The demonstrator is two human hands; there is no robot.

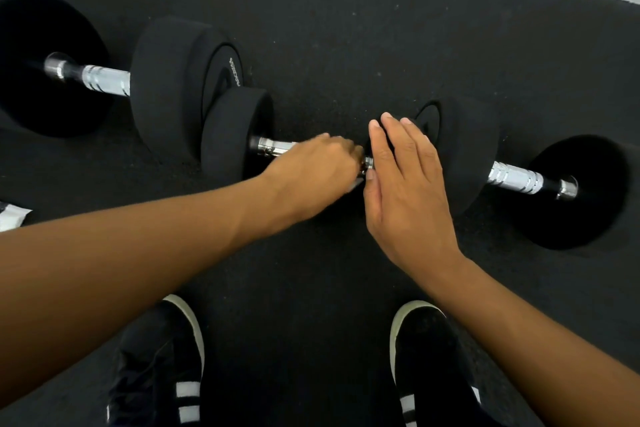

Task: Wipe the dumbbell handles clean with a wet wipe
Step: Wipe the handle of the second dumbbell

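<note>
While our right hand rests flat with straight fingers on the middle dumbbell's weight, our left hand curls around its chrome handle, wipe barely visible.

Left grip curled closed; right grip flat, fingers straight.

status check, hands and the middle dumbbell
Left hand curled round the middle dumbbell's handle, wipe barely visible under it. Right hand flat, fingers straight, on the right-end weight. Nothing in the way.
</note>
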